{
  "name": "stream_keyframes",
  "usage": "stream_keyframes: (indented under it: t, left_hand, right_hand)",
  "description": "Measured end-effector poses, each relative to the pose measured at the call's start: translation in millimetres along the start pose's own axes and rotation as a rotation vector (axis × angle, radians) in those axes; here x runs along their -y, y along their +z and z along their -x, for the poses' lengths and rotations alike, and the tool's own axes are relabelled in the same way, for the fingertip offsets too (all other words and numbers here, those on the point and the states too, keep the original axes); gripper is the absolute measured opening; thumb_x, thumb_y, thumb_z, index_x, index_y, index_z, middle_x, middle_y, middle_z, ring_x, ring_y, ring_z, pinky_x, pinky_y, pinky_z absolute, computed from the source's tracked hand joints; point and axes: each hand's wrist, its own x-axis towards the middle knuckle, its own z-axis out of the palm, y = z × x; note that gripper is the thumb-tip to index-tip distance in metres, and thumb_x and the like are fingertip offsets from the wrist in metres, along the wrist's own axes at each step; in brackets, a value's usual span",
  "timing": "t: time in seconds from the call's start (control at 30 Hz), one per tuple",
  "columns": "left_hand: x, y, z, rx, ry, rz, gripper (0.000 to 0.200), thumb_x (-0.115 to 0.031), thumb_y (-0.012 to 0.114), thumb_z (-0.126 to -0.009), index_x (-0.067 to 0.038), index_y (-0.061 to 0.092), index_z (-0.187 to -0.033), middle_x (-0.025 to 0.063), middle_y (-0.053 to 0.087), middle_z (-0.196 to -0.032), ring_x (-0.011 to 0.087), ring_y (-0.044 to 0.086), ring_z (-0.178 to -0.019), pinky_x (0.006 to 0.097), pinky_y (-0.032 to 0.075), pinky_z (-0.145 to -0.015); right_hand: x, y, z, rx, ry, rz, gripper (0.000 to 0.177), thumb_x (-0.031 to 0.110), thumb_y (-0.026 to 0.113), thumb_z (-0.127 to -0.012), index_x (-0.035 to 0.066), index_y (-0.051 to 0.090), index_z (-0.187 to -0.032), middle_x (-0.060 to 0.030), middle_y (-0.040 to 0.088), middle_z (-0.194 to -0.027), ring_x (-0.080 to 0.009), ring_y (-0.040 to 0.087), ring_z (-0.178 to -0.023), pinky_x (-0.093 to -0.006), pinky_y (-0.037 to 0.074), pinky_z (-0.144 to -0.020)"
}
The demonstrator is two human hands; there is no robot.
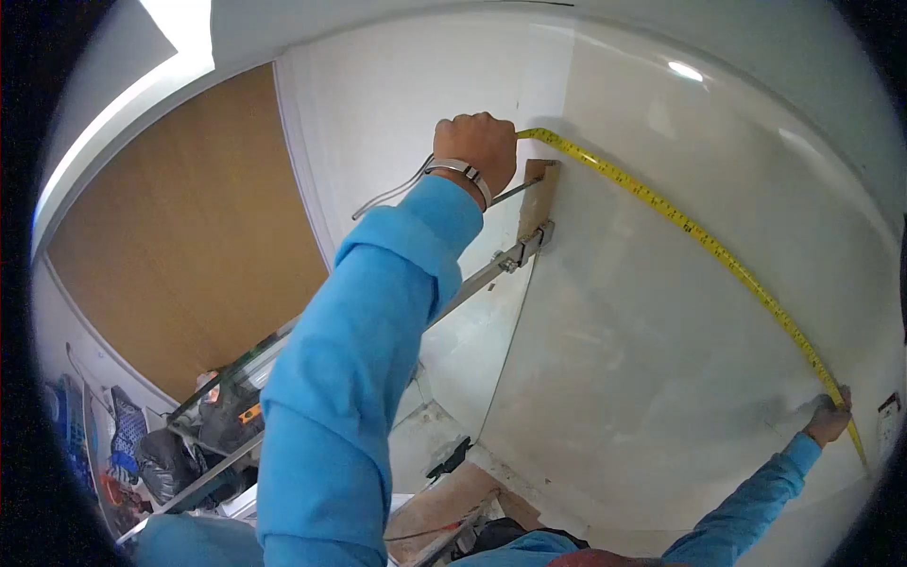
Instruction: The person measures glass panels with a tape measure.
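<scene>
Fingers [484, 122] hold yellow tape [687, 227]; black bag [166, 465], contents unclear.

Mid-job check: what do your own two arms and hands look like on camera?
The loose, creased light-blue fabric left sleeve has a thick fold near its cuff; a slim silver-toned wristband circles that wrist. The right sleeve is similarly blue. The left hand and right hand are gloveless.

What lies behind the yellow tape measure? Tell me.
Behind the tape measure is the pale wall. The narrow strip of wall that it covers cannot be seen, nor can whatever the left hand hides.
</scene>
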Motion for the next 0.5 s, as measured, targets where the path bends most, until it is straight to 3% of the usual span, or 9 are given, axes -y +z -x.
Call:
stream_keyframes:
  t: [0.27, 0.3, 0.37, 0.43, 0.5]
  left_hand:
    - [22.2, -92.6, 93.1, -0.061, 0.063, 0.0, 0.036, -0.036, 0.051, -0.09, -0.005, 0.065, -0.076, 0.0147, 0.063, -0.068, 0.0318, 0.063, -0.064, 0.0435, 0.051, -0.057]
    - [23.5, -101.0, 106.4, -0.096, 0.077, 0.04, 0.037, -0.037, 0.052, -0.089, -0.005, 0.063, -0.073, 0.015, 0.062, -0.065, 0.0327, 0.062, -0.062, 0.0444, 0.05, -0.056]
    - [24.4, -124.7, 141.0, -0.056, 0.079, 0.046, 0.037, -0.037, 0.052, -0.089, -0.005, 0.062, -0.072, 0.0152, 0.061, -0.064, 0.0334, 0.061, -0.062, 0.045, 0.049, -0.055]
    - [23.4, -139.0, 178.3, -0.039, 0.114, 0.109, 0.037, -0.039, 0.056, -0.087, -0.006, 0.061, -0.071, 0.0146, 0.059, -0.061, 0.0346, 0.06, -0.062, 0.0458, 0.047, -0.055]
    - [22.7, -147.7, 206.4, 0.005, 0.155, 0.099, 0.036, -0.039, 0.057, -0.085, -0.006, 0.061, -0.071, 0.0139, 0.059, -0.061, 0.0347, 0.06, -0.062, 0.0455, 0.047, -0.056]
  right_hand:
    - [-78.6, -39.8, 1.7, 0.004, 0.039, -0.263, 0.033, 0.018, 0.042, -0.093, -0.005, 0.057, -0.113, -0.0166, 0.058, -0.115, -0.0249, 0.055, -0.108, -0.0383, 0.046, -0.088]
    - [-80.8, -30.3, 31.4, 0.128, 0.062, -0.562, 0.03, 0.019, 0.042, -0.094, -0.003, 0.057, -0.109, -0.0159, 0.058, -0.113, -0.0246, 0.055, -0.107, -0.0387, 0.046, -0.089]
    - [7.3, 74.7, 163.7, -0.247, 0.195, -0.57, 0.022, 0.021, 0.049, -0.09, 0.001, 0.059, -0.09, -0.0143, 0.062, -0.092, -0.0275, 0.059, -0.087, -0.0435, 0.047, -0.086]
    - [-23.6, 50.9, 194.5, 0.202, 0.354, -0.896, 0.024, 0.025, 0.047, -0.092, 0.004, 0.059, -0.087, -0.013, 0.063, -0.09, -0.0276, 0.06, -0.083, -0.0432, 0.047, -0.084]
    - [-21.2, 88.0, 270.7, 0.258, 0.402, -0.963, 0.026, 0.028, 0.042, -0.097, 0.006, 0.054, -0.094, -0.0085, 0.061, -0.091, -0.0243, 0.059, -0.088, -0.0391, 0.047, -0.085]
